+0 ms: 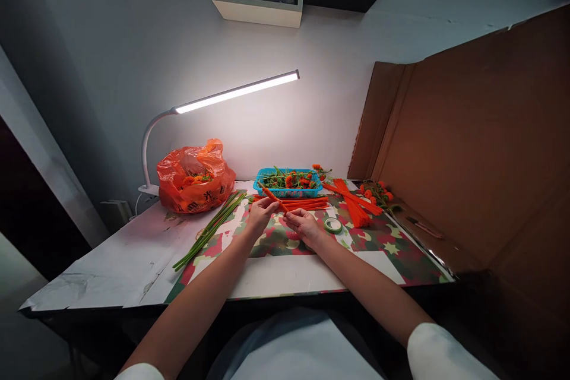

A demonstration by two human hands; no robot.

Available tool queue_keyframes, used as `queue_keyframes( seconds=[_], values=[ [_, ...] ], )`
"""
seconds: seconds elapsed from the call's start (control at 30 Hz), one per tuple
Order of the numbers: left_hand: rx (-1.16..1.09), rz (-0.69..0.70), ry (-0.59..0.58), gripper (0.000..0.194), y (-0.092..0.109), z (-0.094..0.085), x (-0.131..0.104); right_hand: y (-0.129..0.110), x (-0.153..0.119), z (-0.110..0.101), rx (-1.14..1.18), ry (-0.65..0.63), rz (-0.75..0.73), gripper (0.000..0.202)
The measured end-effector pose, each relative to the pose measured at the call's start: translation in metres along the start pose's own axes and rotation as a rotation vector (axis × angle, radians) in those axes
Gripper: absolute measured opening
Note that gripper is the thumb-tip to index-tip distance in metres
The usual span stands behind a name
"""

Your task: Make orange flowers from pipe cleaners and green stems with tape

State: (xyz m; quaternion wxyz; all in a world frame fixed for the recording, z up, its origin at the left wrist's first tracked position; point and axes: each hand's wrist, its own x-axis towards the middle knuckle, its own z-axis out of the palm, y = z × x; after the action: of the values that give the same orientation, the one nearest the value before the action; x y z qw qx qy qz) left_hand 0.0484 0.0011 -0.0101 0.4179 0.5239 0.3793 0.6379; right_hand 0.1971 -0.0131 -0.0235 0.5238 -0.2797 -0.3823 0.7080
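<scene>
Between my two hands, above the middle of the table, a thin orange fuzzy stem (272, 195), looking like a pipe cleaner, is held at a slant. My left hand (262, 214) pinches it around its middle, and my right hand (304, 224) grips its lower end with the fingertips. Just behind the hands lies a row of orange stems (312, 204). A roll of green tape (333, 225) rests to the right of my right hand. Further right, a bundle of orange strips (355, 208) is pinched in at its middle. Long green stems (209, 233) lie left of my left hand.
A blue basket (289, 193) of orange flowers stands against the wall. An orange plastic bag (176, 196) sits at left beside a lit lamp (240, 94). More flowers (376, 194) and what looks like a cutter (425, 228) lie right, near a tall cardboard sheet (467, 130).
</scene>
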Motion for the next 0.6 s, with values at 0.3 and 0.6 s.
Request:
queue_keyframes(
  seconds=[0.3, 0.6],
  values=[
    [0.0, -0.008, 0.006, 0.03, 0.0025, 0.0031, -0.0049, 0.0013, -0.0019, 0.0017, -0.006, 0.052, -0.032, 0.039],
    [-0.006, -0.006, -0.03, 0.041, 0.0063, 0.0044, -0.0077, 0.0005, -0.003, 0.0034, 0.012, 0.077, -0.047, 0.041]
  ],
)
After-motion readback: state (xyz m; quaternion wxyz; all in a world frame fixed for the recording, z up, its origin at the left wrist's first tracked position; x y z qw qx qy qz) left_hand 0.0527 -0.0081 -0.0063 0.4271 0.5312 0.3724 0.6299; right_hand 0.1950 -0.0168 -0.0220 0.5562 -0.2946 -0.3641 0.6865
